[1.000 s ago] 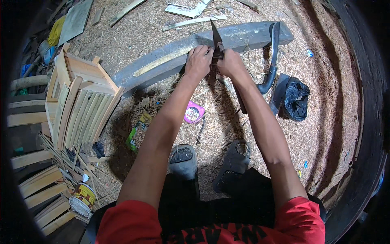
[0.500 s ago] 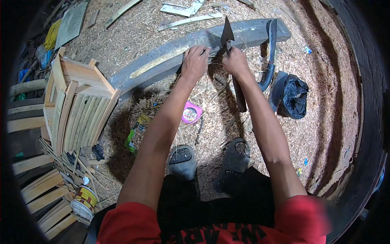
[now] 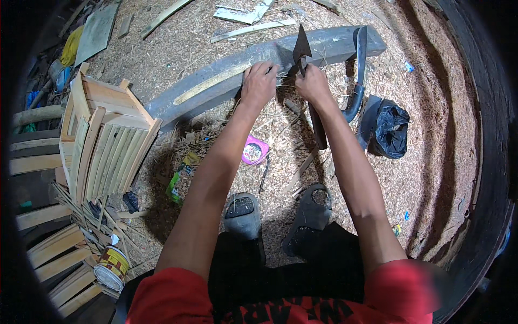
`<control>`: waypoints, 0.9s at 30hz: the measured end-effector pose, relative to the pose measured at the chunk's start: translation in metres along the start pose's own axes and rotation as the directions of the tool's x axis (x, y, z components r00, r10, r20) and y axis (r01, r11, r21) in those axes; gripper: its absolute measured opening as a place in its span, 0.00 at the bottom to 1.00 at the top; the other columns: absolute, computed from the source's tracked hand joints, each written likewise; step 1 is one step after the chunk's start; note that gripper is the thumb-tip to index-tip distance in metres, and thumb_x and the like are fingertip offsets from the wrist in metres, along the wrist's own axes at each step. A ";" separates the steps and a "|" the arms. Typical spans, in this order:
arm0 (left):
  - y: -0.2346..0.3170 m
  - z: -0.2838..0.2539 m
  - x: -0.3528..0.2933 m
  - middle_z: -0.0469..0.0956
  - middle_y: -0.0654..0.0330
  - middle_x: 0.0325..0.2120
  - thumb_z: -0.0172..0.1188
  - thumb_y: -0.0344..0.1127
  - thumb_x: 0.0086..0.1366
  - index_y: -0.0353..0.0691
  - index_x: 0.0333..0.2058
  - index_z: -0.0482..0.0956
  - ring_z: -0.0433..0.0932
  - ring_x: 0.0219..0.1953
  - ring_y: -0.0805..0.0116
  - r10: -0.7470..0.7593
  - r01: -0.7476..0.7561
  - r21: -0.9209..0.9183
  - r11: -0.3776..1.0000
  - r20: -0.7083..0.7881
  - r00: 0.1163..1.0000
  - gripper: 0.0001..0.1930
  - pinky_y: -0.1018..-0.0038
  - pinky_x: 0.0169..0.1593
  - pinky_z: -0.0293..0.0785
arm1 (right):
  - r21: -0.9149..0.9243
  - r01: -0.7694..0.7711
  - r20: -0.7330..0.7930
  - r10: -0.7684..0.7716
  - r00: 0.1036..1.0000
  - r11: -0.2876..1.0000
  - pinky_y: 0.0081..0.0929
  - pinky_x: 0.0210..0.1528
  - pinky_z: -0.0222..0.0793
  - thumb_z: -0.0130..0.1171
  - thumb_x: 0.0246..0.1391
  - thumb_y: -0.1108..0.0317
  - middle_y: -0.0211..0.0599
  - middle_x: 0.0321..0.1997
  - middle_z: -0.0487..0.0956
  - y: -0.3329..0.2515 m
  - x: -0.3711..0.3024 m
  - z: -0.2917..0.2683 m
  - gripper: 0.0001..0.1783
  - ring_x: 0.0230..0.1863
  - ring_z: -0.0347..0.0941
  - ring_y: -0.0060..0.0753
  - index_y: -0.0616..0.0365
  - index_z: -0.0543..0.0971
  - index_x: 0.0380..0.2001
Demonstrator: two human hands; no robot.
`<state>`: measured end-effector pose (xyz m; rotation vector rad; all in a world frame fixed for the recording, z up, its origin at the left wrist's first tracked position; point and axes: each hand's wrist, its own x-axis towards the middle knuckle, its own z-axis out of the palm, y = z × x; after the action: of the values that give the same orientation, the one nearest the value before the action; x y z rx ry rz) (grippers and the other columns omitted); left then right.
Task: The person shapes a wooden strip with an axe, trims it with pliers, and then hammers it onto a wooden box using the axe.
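Note:
My right hand (image 3: 313,83) is closed around a long-handled tool (image 3: 318,127) with a dark, pointed triangular head above the fist. Its handle runs down toward my feet, and the head lies over a long grey, curved wooden beam (image 3: 208,69). At the beam's near edge is my left hand (image 3: 259,86), fingers bent together, with a small dark tip showing by the fingertips; what they hold is too small to name. Across the beam's right end rests a machete (image 3: 361,59) with a dark handle. A pale strip shows along the beam's left part.
On the left stands a slatted wooden box (image 3: 110,143), with wooden slats and a paint tin (image 3: 112,264) below it. A black plastic bag (image 3: 391,129) sits right of my right forearm. A pink wrapper (image 3: 254,149) lies between my arms on wood shavings. Loose boards lie beyond the beam.

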<state>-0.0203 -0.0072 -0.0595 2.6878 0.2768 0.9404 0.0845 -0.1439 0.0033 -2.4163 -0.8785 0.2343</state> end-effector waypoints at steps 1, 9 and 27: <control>0.001 0.000 0.001 0.79 0.59 0.43 0.61 0.33 0.59 0.43 0.42 0.83 0.76 0.50 0.58 -0.032 0.032 -0.020 0.999 -0.011 0.999 0.11 0.60 0.53 0.70 | 0.001 0.001 0.000 -0.001 1.000 1.000 0.50 0.49 0.74 0.58 0.48 0.70 0.67 0.37 0.79 -0.001 -0.001 0.000 0.16 0.43 0.77 0.67 0.76 0.76 0.36; 0.015 -0.008 0.033 0.79 0.58 0.39 0.62 0.36 0.59 0.42 0.34 0.83 0.76 0.47 0.59 -0.276 0.288 -0.048 0.956 0.179 0.945 0.07 0.57 0.49 0.69 | 0.125 -0.019 -0.020 0.022 1.000 0.992 0.51 0.48 0.74 0.56 0.49 0.72 0.69 0.36 0.79 0.004 -0.005 0.002 0.16 0.42 0.77 0.68 0.76 0.75 0.38; -0.048 -0.054 0.025 0.82 0.58 0.27 0.61 0.31 0.60 0.36 0.34 0.79 0.80 0.30 0.73 -0.628 0.569 -0.582 0.581 0.124 0.768 0.06 0.74 0.34 0.75 | 0.065 0.040 -0.079 -0.035 0.996 0.997 0.53 0.47 0.74 0.55 0.53 0.69 0.69 0.34 0.79 0.017 -0.003 0.013 0.17 0.41 0.77 0.70 0.75 0.72 0.41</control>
<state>-0.0394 0.0553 -0.0194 1.7637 0.7306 0.7587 0.0864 -0.1507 -0.0172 -2.3296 -0.8664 0.1519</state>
